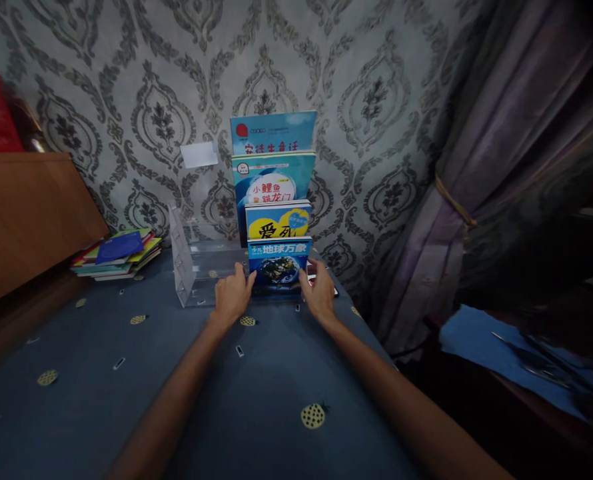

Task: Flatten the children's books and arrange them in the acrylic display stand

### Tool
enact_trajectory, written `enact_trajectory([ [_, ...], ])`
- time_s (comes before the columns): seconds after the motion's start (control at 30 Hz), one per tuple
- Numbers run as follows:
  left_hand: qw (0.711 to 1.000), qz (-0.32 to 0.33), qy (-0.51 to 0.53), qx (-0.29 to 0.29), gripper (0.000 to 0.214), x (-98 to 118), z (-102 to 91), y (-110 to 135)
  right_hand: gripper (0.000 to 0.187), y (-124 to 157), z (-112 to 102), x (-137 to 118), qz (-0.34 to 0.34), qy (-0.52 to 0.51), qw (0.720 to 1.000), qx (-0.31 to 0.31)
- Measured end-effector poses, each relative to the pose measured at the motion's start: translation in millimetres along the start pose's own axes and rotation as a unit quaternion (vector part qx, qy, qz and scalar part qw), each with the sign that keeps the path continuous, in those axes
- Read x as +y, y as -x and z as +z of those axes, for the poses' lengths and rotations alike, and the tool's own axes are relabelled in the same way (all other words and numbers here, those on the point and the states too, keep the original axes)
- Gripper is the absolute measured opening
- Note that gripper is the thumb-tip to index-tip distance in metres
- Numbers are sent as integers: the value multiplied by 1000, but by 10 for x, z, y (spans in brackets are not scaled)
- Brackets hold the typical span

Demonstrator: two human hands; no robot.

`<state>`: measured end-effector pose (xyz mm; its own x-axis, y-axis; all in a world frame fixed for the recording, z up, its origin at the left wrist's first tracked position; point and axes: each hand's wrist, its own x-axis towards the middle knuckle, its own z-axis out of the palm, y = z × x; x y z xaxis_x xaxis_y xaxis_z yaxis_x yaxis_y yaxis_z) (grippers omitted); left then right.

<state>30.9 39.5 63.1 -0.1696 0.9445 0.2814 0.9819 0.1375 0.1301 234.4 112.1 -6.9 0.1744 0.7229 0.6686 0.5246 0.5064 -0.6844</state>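
Note:
A clear acrylic tiered rack point(189, 267) stands on the blue patterned tablecloth point(101, 387) against the wall. Several blue children's books stand in its right half, stepped from back to front. The front book point(279, 261) shows an Earth picture. My left hand point(232, 293) touches the front book's left edge, fingers curled round it. My right hand point(319, 290) grips its right edge. Behind it stand a yellow-titled book point(278, 220), a fish-themed book point(272, 179) and a tall blue book point(272, 132).
A stack of colourful thin books point(119, 253) lies at the left on the cloth. A wooden board point(26, 213) leans at far left. A purple curtain point(501, 167) hangs right, with a blue cloth point(481, 347) below it. The rack's left half holds nothing.

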Motion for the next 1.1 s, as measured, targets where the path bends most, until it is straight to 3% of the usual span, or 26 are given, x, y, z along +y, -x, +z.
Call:
enact_trajectory([
  [0.57,999,-15,32,-19,39,0,-57,1,46,-58,-11,32,28,-21,999,-5],
  [0.87,995,3,94,40,53,-107,-158,-7,51,-10,-81,-177,-1,-32,999,7],
  [1.1,986,47,145,65,49,-133,-149,2,47,100,-169,-258,-9,-24,999,23],
])
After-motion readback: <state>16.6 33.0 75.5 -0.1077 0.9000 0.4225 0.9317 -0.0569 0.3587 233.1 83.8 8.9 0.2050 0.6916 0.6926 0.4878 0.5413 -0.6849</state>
